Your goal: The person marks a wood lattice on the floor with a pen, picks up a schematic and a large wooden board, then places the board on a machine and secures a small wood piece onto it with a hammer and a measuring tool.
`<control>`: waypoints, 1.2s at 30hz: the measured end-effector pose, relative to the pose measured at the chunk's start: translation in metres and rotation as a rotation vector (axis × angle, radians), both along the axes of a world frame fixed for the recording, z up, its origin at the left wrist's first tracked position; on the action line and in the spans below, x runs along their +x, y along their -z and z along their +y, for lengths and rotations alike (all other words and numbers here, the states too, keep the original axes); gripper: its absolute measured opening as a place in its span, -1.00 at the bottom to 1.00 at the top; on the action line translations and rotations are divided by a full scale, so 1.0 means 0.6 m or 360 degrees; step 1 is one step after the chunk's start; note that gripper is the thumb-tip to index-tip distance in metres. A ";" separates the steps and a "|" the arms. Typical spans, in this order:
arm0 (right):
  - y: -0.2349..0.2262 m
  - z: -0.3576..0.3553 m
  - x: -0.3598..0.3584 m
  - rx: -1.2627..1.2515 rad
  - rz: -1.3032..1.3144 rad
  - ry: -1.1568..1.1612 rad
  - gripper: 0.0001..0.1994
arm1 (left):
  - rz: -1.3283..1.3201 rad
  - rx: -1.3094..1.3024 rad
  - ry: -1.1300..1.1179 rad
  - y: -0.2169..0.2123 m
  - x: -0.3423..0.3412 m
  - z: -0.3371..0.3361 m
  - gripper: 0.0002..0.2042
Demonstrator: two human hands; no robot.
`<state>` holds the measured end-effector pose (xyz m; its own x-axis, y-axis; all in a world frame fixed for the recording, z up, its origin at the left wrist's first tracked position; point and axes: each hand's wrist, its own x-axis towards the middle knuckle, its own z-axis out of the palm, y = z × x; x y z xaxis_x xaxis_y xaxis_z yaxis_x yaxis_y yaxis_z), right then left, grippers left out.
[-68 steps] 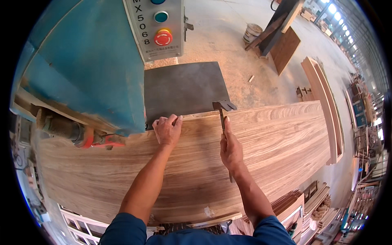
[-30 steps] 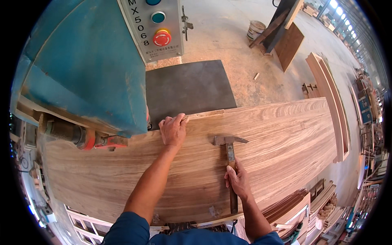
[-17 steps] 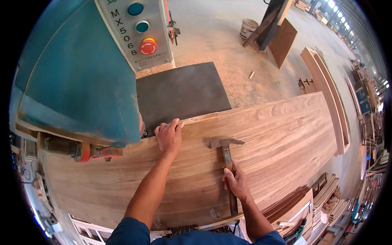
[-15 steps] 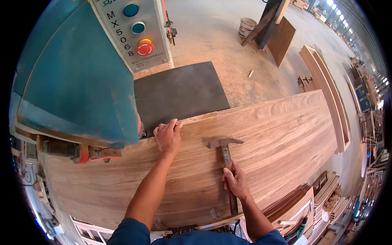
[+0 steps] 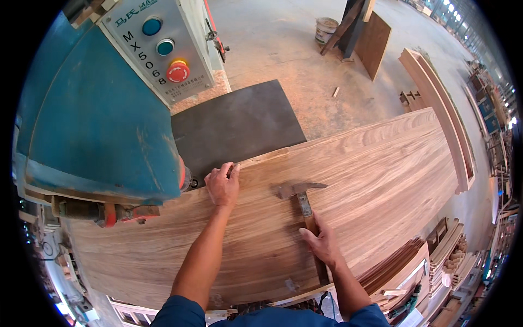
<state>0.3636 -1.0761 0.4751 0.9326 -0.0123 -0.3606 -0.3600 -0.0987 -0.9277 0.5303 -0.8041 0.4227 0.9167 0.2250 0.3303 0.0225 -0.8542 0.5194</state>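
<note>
A large wooden panel (image 5: pixel 370 169) with strong grain lies across the work surface in front of me. My left hand (image 5: pixel 222 185) rests flat at the panel's far edge, fingers spread, next to the dark metal machine table (image 5: pixel 234 122). My right hand (image 5: pixel 320 242) is closed around the wooden handle of a claw hammer (image 5: pixel 300 192). The hammer's metal head lies on the panel, to the right of my left hand.
A blue machine housing (image 5: pixel 92 120) with a grey control box and its coloured buttons (image 5: pixel 166 46) stands at the left. Stacked wooden strips (image 5: pixel 403 267) lie at the lower right, long boards (image 5: pixel 441 103) at the right, a bucket (image 5: pixel 326 27) on the concrete floor behind.
The hammer moved from the panel's far edge back toward me and now lies flat on the panel. My right hand slid down to the handle. My left hand stayed at the edge.
</note>
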 end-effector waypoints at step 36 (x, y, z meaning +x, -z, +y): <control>0.061 -0.180 -0.027 -0.2113 -0.0661 0.0332 -0.45 | 0.0062 -0.0288 -0.0182 0.018 -0.006 0.018 -0.74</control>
